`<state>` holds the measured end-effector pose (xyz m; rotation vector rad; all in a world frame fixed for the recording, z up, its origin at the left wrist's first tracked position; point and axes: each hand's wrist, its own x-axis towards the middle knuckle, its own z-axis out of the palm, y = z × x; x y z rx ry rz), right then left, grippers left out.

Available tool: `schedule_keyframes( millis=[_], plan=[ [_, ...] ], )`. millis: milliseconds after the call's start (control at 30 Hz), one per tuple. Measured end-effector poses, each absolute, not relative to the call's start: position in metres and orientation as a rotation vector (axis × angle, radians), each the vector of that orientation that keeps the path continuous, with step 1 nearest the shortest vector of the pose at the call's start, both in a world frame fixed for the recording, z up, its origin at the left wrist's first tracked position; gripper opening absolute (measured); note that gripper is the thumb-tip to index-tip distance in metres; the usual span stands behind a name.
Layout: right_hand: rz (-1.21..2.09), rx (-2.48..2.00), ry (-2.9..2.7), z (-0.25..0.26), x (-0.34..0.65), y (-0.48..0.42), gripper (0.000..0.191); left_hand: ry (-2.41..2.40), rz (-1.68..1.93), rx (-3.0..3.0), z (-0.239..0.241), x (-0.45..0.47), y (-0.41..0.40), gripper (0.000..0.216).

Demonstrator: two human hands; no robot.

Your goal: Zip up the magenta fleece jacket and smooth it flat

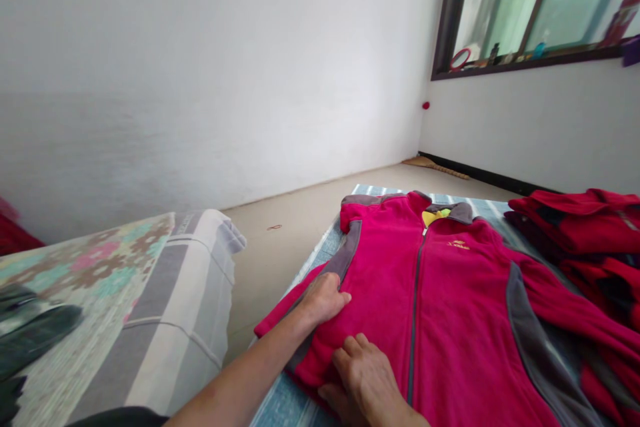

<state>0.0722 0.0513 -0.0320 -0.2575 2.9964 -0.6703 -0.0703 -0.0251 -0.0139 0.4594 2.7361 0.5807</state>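
Note:
A magenta zip-up jacket (380, 280) with grey side panels lies front up, its dark zip closed almost to the collar. My left hand (326, 299) is closed on the cloth along the jacket's left side, near the grey panel. Lower down, my right hand (367, 370) has its fingers curled over the front near the bottom hem, with the thumb low against the cloth. Both fingertips are partly hidden by the hands themselves. One sleeve stretches out to the right.
Under the jacket is a blue striped cloth (320, 255). Folded red clothes (585, 220) are stacked at the right. A bed or padded surface with a striped cover (170, 320) stands left, dark items on it. A woven object (435, 165) lies by the wall.

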Motion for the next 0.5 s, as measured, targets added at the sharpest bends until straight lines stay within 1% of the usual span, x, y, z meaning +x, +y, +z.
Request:
schedule_keyframes(
  millis=[200,333,400,500],
  plan=[
    [-0.743,-0.262,3.040,-0.040,0.074,0.049,0.015,2.522,0.826,0.301,-0.019,-0.068,-0.017,0.015],
    [-0.751,-0.277,3.107,-0.048,0.073,0.050,0.015,2.407,1.044,0.242,-0.018,-0.071,-0.015,0.014],
    [-0.758,-0.295,3.148,-0.054,0.071,0.050,0.018,2.348,1.153,0.212,-0.016,-0.075,-0.015,0.012],
    [-0.775,-0.343,3.190,-0.064,0.069,0.049,0.027,2.196,1.320,0.174,-0.014,-0.078,-0.017,0.013]
  ],
)
